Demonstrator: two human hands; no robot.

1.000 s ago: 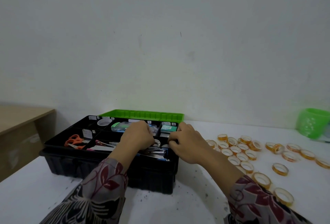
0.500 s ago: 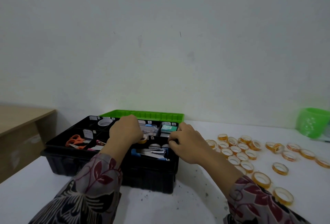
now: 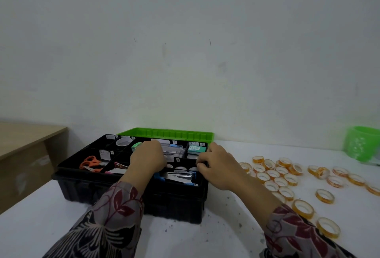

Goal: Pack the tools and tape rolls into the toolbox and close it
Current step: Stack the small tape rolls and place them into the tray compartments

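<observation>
The black toolbox [image 3: 127,188] stands open on the white table, its green lid [image 3: 166,134] lying back behind it. My left hand [image 3: 148,159] reaches into the middle compartments with fingers curled down; the edge of a tape roll [image 3: 169,166] shows at its fingertips. My right hand [image 3: 218,167] grips the box's right rim, fingers hooked over the edge. Inside lie orange scissors [image 3: 90,164], a white roll [image 3: 124,141], a metal stapler [image 3: 181,175] and a teal packet [image 3: 196,149]. Several amber tape rolls [image 3: 277,173] are scattered on the table to the right.
A green plastic basket [image 3: 364,146] stands at the far right by the wall. A wooden desk [image 3: 24,140] sits lower on the left, beyond the table edge. A white wall rises close behind the toolbox.
My left hand moved left with an amber tape roll, then came back right over the middle compartments. The right hand stayed on the rim.
</observation>
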